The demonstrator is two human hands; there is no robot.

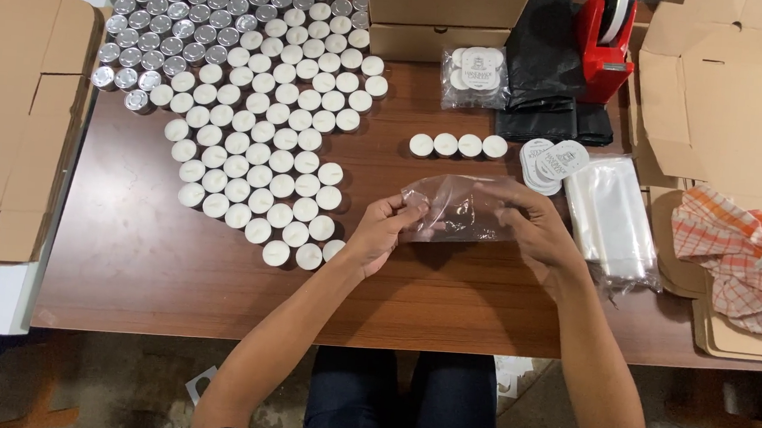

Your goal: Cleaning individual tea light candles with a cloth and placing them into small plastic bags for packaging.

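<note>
Bare table is being left free in front of the hands. The way to the left is being blocked by the tealight field, and ahead by a row of four tealights; the right is being closed by the stack of clear bags.

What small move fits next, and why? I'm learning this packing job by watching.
Probably spread the mouth of the small clear plastic bag: both the left hand and the right hand pinch it above the brown wooden table, it looks flat and empty, and a row of four white tealight candles sits just beyond it.
</note>
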